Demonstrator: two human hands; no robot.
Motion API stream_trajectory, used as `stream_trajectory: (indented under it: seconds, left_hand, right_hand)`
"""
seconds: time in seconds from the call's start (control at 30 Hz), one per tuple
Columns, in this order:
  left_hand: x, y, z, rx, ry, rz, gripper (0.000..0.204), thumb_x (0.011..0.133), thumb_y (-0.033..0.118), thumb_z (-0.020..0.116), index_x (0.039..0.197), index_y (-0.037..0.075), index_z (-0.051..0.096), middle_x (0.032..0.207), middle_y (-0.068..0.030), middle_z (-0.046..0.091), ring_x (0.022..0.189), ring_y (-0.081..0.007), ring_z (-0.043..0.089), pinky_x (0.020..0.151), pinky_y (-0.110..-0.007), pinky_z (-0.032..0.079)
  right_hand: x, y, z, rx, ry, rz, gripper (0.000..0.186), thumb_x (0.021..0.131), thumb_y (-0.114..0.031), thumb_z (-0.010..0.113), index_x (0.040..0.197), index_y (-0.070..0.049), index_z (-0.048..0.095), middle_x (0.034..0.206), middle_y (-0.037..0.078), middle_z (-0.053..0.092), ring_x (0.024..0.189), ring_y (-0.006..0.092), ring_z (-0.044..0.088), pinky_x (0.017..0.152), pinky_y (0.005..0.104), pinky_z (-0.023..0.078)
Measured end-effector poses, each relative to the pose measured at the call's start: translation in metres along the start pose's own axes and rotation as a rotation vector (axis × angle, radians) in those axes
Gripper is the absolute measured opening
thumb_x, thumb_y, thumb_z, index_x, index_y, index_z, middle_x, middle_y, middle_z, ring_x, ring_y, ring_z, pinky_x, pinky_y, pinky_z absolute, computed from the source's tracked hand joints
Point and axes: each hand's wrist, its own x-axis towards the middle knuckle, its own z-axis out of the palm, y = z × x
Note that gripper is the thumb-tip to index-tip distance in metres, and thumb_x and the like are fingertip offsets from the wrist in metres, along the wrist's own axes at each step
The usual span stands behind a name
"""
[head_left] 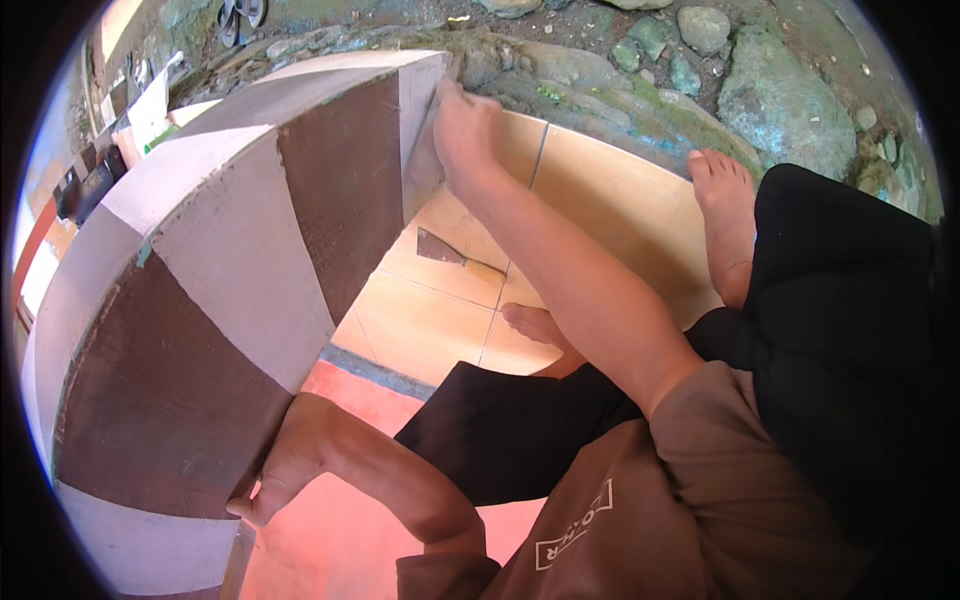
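A long painted block (340, 190) with brown and pale squares runs from the upper middle to the lower left, its edges scuffed. My right hand (465, 130) is closed on its far end, fingertips curled at the pale edge. My left hand (290, 460) grips the lower edge at a brown square, thumb stretched along it and some fingers hidden behind the block. A scraper (460, 260) with a wooden handle lies on the beige tiles (610, 220) below my right forearm, beside my bare foot (530, 325).
Rocks (780, 100) and dirt border the tiles along the top. My other bare foot (725, 220) rests near that edge at right. Dark sandals (235, 20) lie at the top left. Assorted objects (95, 185) sit behind the block. A red floor (320, 530) is below me.
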Motion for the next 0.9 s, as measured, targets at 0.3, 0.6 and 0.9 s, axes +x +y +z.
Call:
stream_trajectory:
  seconds: [0.3, 0.6, 0.9]
  left_hand:
    - [0.004, 0.002, 0.008, -0.021, 0.018, 0.021, 0.043, 0.077, 0.043, 0.058, 0.111, 0.018, 0.066, 0.126, -0.0024, 0.059, 0.123, -0.0216, 0.052, 0.101, -0.043, 0.042]
    - [0.002, 0.008, 0.008, 0.030, -0.015, 0.042, 0.044, 0.076, 0.043, 0.058, 0.111, 0.018, 0.066, 0.126, -0.0026, 0.058, 0.124, -0.0218, 0.052, 0.101, -0.043, 0.042]
    - [0.000, 0.004, 0.006, 0.026, -0.004, 0.011, 0.043, 0.077, 0.042, 0.056, 0.110, 0.017, 0.065, 0.122, -0.0015, 0.059, 0.120, -0.0212, 0.053, 0.099, -0.043, 0.042]
  right_hand:
    - [-0.004, 0.006, 0.003, 0.035, -0.061, 0.085, 0.047, 0.097, -0.037, 0.055, 0.093, 0.008, 0.070, 0.079, 0.011, 0.065, 0.082, 0.0162, 0.058, 0.078, 0.0358, 0.048]
    - [-0.013, 0.012, 0.004, 0.096, -0.076, 0.029, 0.047, 0.098, -0.038, 0.054, 0.093, 0.006, 0.071, 0.080, 0.013, 0.067, 0.078, 0.0186, 0.060, 0.076, 0.0384, 0.048]
    - [-0.004, 0.006, -0.002, 0.096, -0.017, 0.032, 0.046, 0.098, -0.037, 0.053, 0.096, 0.005, 0.071, 0.076, 0.016, 0.066, 0.074, 0.0246, 0.062, 0.074, 0.0409, 0.050]
